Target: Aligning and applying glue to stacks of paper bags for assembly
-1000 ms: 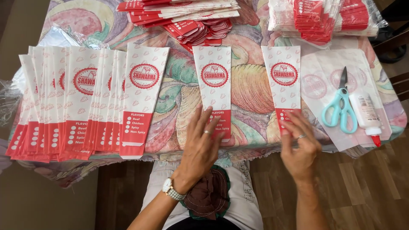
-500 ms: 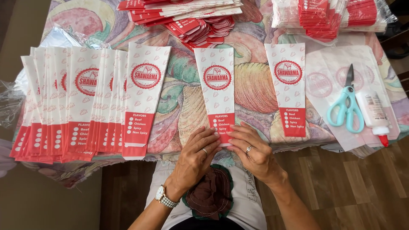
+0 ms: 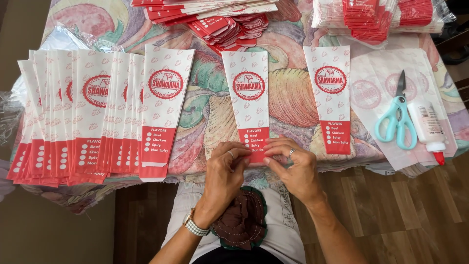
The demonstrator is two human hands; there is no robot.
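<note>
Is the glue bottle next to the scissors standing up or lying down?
Lying down. The white glue bottle rests flat on the paper sheets, red cap toward the table's near edge, beside the teal-handled scissors.

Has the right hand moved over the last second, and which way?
Yes. The right hand has shifted left, away from the right-hand paper bag whose bottom edge it touched, and now meets the left hand at the bottom of the middle bag.
</note>
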